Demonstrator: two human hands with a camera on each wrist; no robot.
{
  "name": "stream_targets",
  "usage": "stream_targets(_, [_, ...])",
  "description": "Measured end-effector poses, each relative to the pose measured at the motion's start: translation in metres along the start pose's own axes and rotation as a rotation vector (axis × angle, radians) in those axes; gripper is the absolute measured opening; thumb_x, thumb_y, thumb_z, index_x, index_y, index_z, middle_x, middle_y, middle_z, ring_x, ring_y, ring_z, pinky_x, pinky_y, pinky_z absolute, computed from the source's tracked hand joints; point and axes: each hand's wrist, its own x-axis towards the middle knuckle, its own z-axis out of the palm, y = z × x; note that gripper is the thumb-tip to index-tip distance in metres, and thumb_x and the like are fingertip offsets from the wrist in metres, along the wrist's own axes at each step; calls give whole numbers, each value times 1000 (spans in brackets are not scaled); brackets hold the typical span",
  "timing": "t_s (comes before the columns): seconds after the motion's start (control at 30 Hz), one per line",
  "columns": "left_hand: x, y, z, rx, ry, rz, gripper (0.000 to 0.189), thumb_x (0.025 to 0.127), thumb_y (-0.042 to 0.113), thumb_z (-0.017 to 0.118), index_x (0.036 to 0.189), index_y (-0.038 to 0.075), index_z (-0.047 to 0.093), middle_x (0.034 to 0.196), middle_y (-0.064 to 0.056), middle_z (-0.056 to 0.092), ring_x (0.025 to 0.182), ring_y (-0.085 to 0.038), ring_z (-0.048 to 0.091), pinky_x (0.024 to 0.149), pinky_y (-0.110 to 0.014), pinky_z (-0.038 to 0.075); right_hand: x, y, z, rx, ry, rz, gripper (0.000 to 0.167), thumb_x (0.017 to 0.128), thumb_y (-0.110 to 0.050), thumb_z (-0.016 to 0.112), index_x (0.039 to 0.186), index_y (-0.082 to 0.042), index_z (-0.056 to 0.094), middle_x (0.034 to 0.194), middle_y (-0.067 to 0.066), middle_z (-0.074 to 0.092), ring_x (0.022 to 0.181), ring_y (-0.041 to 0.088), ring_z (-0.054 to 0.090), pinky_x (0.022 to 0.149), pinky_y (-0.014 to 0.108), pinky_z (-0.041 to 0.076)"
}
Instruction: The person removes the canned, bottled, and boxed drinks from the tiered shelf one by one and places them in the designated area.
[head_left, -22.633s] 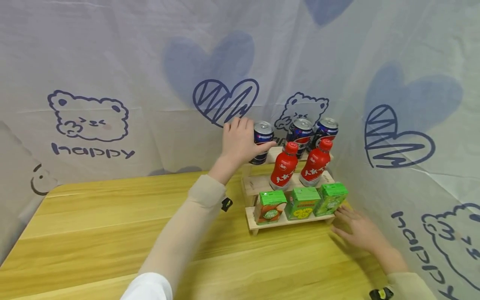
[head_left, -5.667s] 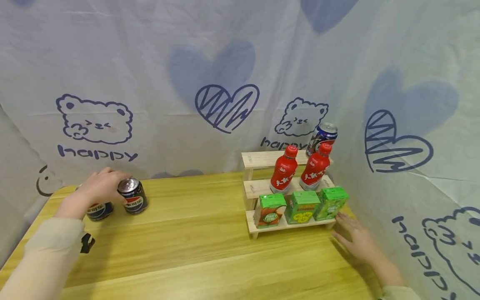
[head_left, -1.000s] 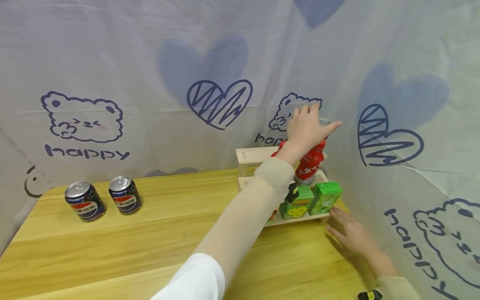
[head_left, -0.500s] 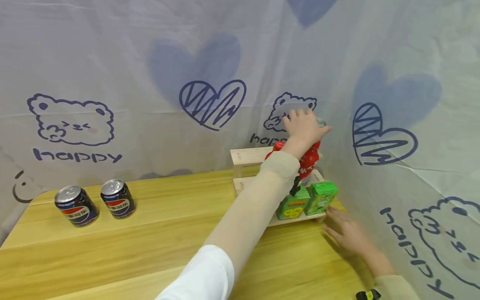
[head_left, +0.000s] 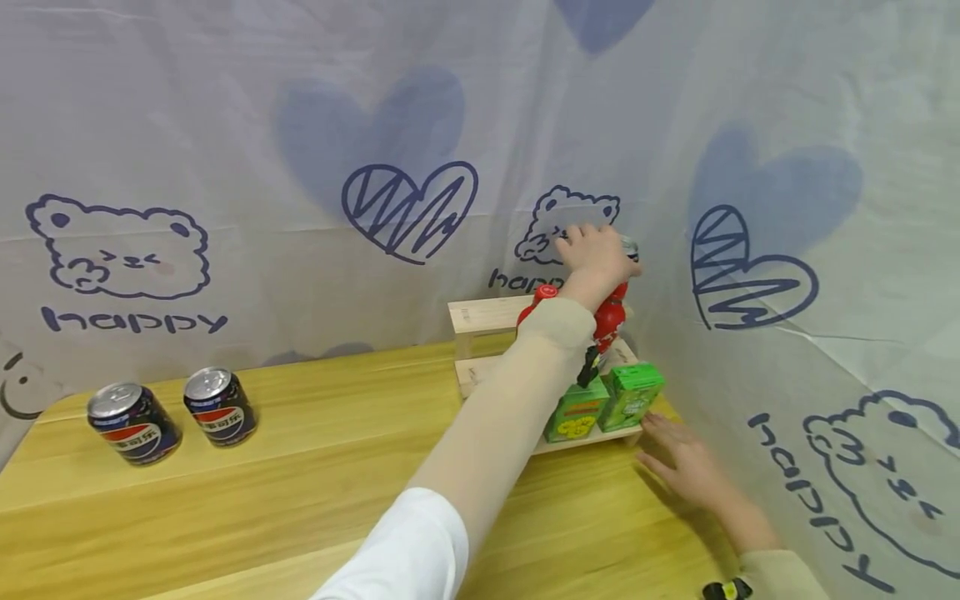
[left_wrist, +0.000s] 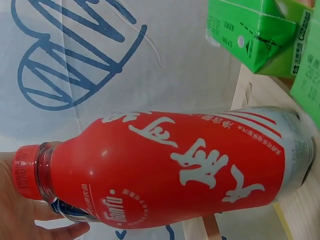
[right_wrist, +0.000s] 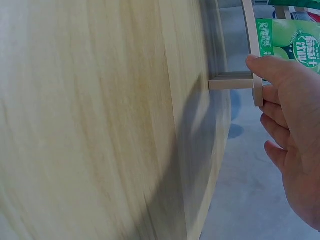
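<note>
My left hand (head_left: 596, 254) reaches over the top tier of a small wooden tiered shelf (head_left: 487, 314), its fingers and thumb around a cola can (head_left: 630, 247). Most of that can is hidden by the hand and a red bottle; in the left wrist view a dark blue strip of the can (left_wrist: 75, 210) shows behind the bottle neck. The red bottle (left_wrist: 185, 170) stands on the middle tier. Low at the shelf's right end, my right hand (head_left: 686, 462) pinches the bottom board, thumb on its front edge and fingers curled behind, as the right wrist view shows.
Two dark blue cola cans (head_left: 135, 425) stand side by side at the table's left. Green juice boxes (head_left: 632, 392) line the bottom tier, partly behind my left sleeve. Another red bottle (head_left: 546, 293) is mostly covered by that arm. Printed cloth (head_left: 300, 250) hangs behind and at right.
Two cans formerly on the top tier now stand on the table at left. My left hand came back to the shelf and closed around the last can. The right hand stays at the shelf's end.
</note>
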Motion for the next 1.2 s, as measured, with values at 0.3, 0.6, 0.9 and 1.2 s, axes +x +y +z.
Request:
stream_targets(0.3, [2, -3, -3, 75, 56, 62, 51, 79, 73, 60, 110, 32, 64, 123, 7, 51, 123, -17, 36, 106, -40, 28, 1, -3, -1, 4, -10, 7, 57, 89, -26, 69, 134, 6, 53, 141, 27, 49, 129, 47, 48, 107, 59, 34])
stream_targets(0.6, [-4, -5, -10, 97, 104, 90, 47, 81, 73, 58, 108, 36, 66, 130, 8, 50, 126, -16, 36, 105, -39, 29, 1, -4, 0, 15, 15, -7, 56, 87, -24, 71, 131, 7, 55, 138, 29, 51, 126, 48, 50, 105, 60, 35])
stream_targets(0.9, [-20, -9, -34, 104, 217, 125, 59, 82, 77, 50, 111, 27, 62, 117, 8, 54, 113, -14, 41, 95, -34, 32, 2, -4, 1, 19, 57, -34, 55, 85, -21, 73, 129, 7, 57, 136, 28, 53, 124, 48, 52, 103, 60, 38])
stream_targets(1.2, [-32, -29, -54, 113, 357, 199, 65, 80, 80, 50, 110, 23, 61, 116, 7, 60, 110, -14, 47, 91, -32, 36, 1, -6, -1, 19, 28, -11, 55, 87, -22, 72, 131, 7, 56, 138, 29, 52, 126, 48, 50, 103, 61, 38])
